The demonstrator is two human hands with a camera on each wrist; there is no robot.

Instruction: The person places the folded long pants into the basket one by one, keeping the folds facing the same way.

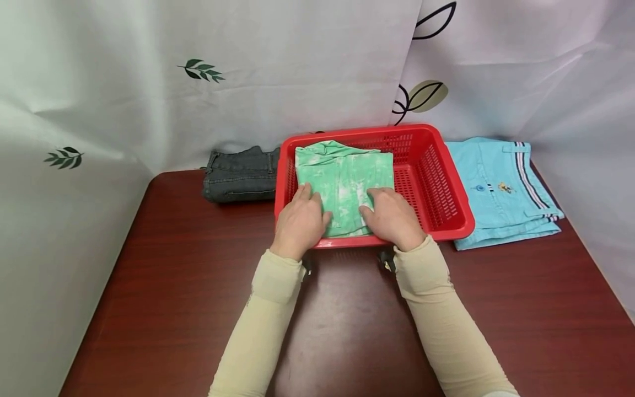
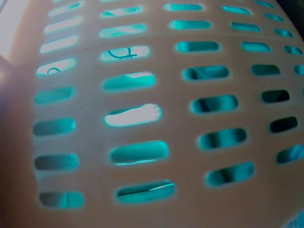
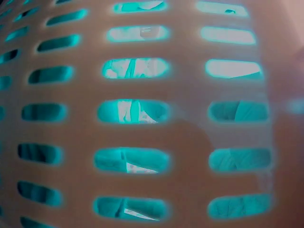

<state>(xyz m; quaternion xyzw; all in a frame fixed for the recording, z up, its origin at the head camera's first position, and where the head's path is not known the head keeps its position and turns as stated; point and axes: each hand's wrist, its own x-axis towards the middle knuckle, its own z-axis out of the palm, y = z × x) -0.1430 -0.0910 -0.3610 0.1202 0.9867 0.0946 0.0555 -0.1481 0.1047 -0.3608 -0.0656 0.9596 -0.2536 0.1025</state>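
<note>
Nearest, two cream-coloured fabric sleeves (image 1: 278,275) reach across the glossy reddish-brown wooden tabletop (image 1: 173,275) toward a red rectangular plastic basket (image 1: 342,242) with slotted walls. Over the basket's near rim, the left hand (image 1: 300,223) rests with extended fingers on the near left part of a folded green-and-white mottled cloth garment (image 1: 342,179); the right hand (image 1: 393,215) touches the garment's near right part, its fingertips partly hidden, so whether it pinches any cloth cannot be told. The two wrist views show chiefly a slotted wall (image 2: 89,111), apparently the basket's, and do not settle the grip. The garment lies inside the basket, toward its left side. It looks light, limp and not at all fragile, though its loose layers could slide or unfold; both side edges, with fingers beneath the lowest layer, seem the best hold. Right of the basket lies a folded light-blue cloth garment (image 1: 501,193) with a striped waistband; left of it, a folded dark-grey denim garment (image 1: 241,175). Behind the basket hangs a whitish leaf-printed sheet (image 1: 297,66).
</note>
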